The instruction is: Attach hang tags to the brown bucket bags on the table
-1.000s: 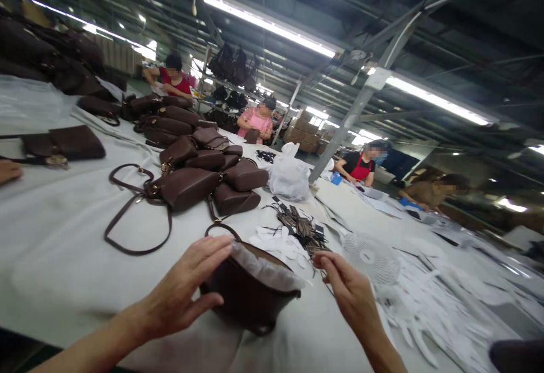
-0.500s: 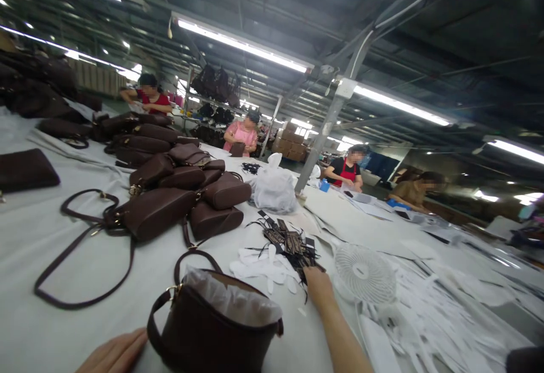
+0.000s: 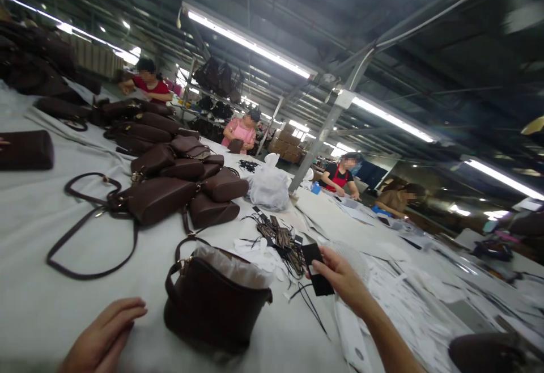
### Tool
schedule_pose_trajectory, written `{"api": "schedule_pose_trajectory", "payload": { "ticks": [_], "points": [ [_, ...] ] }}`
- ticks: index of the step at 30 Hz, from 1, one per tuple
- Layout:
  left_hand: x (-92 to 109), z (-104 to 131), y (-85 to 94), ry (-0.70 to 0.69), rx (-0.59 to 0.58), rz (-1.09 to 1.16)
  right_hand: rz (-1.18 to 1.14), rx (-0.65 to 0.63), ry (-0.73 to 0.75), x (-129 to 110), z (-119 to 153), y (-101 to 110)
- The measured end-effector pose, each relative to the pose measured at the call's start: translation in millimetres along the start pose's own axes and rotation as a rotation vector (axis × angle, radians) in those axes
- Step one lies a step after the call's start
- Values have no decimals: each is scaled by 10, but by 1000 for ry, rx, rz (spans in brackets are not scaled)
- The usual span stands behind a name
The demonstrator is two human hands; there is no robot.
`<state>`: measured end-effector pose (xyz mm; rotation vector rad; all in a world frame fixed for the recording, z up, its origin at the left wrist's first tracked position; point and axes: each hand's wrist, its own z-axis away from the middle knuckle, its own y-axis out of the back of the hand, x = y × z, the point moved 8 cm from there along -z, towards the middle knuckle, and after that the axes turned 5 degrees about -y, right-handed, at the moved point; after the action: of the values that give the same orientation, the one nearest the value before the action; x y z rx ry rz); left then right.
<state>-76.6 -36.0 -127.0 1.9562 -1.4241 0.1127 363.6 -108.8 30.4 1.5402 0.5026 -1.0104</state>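
Note:
A dark brown handbag [image 3: 212, 302] stands on the white-covered table, its top open and plastic wrap showing inside. My left hand [image 3: 108, 330] is to the left of the bag, not touching it, fingers extended and holding nothing. To the right of the bag, my right hand [image 3: 335, 274] pinches a black tag [image 3: 318, 271] with thin black cords hanging below. Behind that hand lies a pile of black and brown printed tags [image 3: 278, 237], with white paper pieces [image 3: 250, 248] beside it.
Several brown bags [image 3: 161, 197] are heaped at the left, one with a long looped strap. A white fan [image 3: 351, 257] stands partly behind my right hand. White strips [image 3: 408, 299] cover the right side. Beyond are a plastic bundle [image 3: 268, 187], a post and several people.
My right hand has lifted a black tag off the pile and moved right. The bag now stands clear of my left hand, whose fingers show more fully. The view has shifted slightly.

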Motion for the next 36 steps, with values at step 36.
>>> {"api": "schedule_pose_trajectory", "payload": {
  "ticks": [36],
  "points": [
    [2127, 449, -1402, 993, -998, 1498, -909, 589, -113, 538, 2162, -926]
  ]
}}
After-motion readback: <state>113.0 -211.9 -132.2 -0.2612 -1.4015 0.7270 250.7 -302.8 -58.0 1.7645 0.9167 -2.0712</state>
